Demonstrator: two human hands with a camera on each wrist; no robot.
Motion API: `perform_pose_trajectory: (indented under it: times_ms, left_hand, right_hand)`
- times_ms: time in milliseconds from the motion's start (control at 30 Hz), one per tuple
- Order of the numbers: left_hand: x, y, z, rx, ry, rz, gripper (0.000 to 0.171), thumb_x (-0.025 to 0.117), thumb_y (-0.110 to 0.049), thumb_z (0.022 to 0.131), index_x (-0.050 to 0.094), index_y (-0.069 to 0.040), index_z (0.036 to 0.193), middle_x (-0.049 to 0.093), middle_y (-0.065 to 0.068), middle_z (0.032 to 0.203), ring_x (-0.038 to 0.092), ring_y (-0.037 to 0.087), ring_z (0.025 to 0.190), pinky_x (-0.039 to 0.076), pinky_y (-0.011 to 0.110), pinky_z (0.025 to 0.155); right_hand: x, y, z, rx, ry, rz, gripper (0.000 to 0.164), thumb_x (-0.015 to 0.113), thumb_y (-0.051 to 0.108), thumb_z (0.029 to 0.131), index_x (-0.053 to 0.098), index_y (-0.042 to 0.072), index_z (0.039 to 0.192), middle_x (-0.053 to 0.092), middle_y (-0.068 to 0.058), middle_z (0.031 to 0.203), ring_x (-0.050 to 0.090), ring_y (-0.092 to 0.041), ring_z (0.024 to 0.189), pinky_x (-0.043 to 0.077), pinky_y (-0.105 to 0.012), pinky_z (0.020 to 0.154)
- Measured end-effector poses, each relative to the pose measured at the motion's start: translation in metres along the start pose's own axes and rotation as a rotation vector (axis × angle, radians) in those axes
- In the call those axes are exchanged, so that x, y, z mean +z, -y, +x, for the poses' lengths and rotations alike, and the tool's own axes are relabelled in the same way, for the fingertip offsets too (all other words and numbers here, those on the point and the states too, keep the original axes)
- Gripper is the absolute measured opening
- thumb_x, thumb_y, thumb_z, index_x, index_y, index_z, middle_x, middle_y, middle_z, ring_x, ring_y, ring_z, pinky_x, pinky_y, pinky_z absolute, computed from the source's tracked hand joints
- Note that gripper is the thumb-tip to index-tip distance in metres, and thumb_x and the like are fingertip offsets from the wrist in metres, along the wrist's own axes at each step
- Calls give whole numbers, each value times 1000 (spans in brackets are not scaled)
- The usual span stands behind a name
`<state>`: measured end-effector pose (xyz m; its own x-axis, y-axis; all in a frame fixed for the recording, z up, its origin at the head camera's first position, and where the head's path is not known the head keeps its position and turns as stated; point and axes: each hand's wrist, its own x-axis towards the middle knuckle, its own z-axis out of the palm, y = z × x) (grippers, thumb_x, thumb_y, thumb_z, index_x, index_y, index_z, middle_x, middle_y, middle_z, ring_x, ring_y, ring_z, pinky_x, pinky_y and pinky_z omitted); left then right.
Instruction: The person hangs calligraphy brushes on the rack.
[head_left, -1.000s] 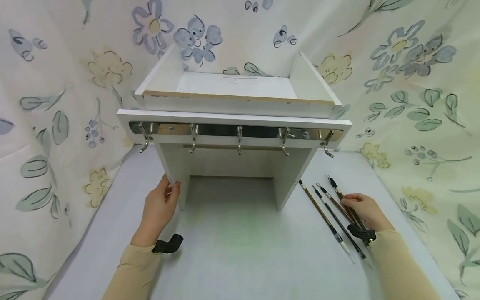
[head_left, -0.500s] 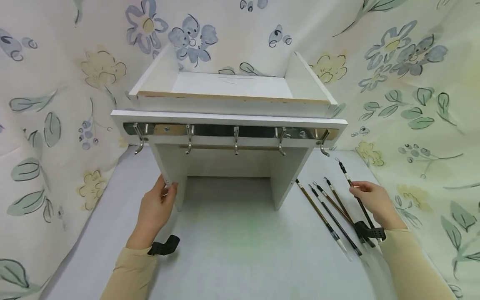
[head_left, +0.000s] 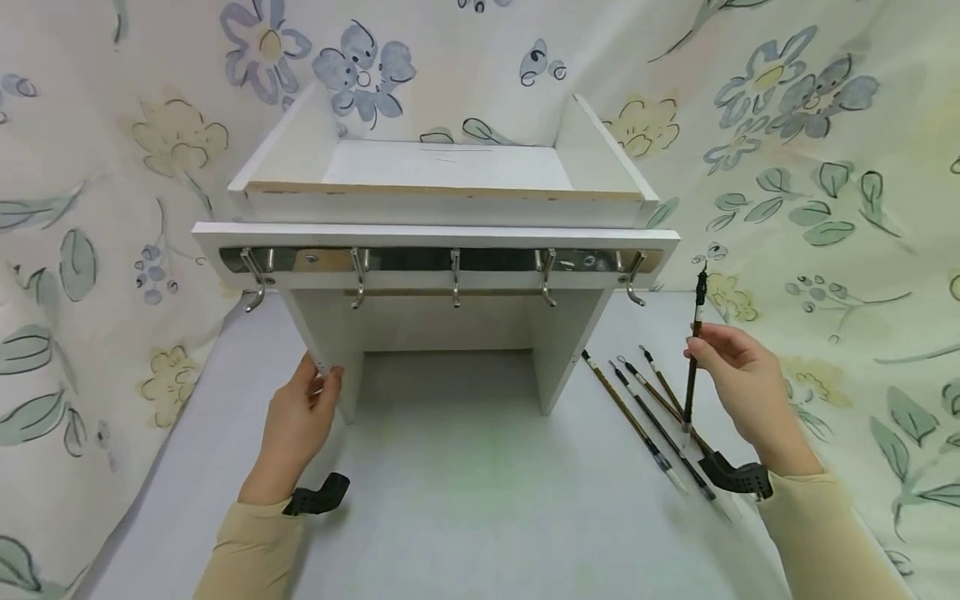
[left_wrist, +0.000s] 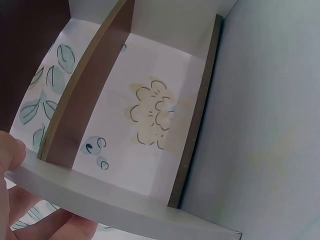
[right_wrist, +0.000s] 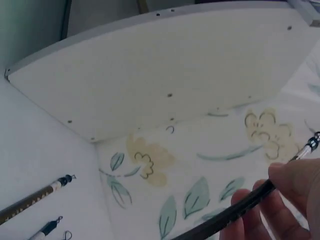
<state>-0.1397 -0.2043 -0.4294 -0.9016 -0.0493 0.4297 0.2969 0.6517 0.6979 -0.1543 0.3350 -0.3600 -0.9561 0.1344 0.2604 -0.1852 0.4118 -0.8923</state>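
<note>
Here, on the white table (head_left: 465,525) stands a white hook-fronted shelf (head_left: 435,210), its left side panel pinched between the thumb and fingers of your left hand (head_left: 296,427). To its right, your right hand (head_left: 750,396) grips a dark calligraphy brush (head_left: 691,387) nearly upright, loop end up, near four more brushes (head_left: 624,408) lying there.

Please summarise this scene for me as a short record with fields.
Left hand: the left hand grips the lower edge of the white rack's left side panel
Right hand: the right hand pinches a dark brush, held nearly upright
Hooks: five metal hooks along the rack's front, nothing hung on them
Other brushes: four brushes lie right of the rack, on the white table
Backdrop: floral cloth
</note>
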Motion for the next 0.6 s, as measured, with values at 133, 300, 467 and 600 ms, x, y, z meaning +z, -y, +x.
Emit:
perform_pose_trajectory:
  times_ms: [133, 300, 467, 600]
  left_hand:
    - [-3, 0, -2, -9, 3, 1, 30, 51, -21, 101, 50, -7, 128, 64, 23, 116, 65, 43, 99, 55, 55, 75]
    - [-2, 0, 0, 5, 5, -6, 32, 51, -19, 101, 50, -6, 130, 64, 25, 116, 65, 44, 97, 54, 56, 74]
    - [-1, -1, 1, 9, 6, -6, 31, 51, -19, 101, 50, -5, 129, 63, 26, 117, 65, 45, 97, 54, 56, 74]
    - [-1, 0, 1, 14, 4, -8, 30, 51, -18, 101, 50, -5, 128, 63, 26, 117, 65, 45, 98, 54, 55, 74]
  right_hand:
    - [9, 11, -8, -132, 50, 171, 26, 63, 3, 92, 60, -5, 117, 68, -4, 102, 66, -13, 90, 52, -17, 80]
    - [14, 27, -21, -239, 113, 281, 26, 61, -11, 89, 59, -10, 115, 68, -8, 104, 67, -16, 90, 52, -22, 83]
    - [24, 41, -31, -348, 199, 354, 30, 56, -25, 83, 58, -15, 111, 68, -15, 99, 67, -20, 88, 54, -24, 80]
    - [32, 47, -34, -422, 245, 344, 32, 57, -30, 78, 59, -17, 108, 68, -17, 94, 67, -20, 85, 55, -22, 75]
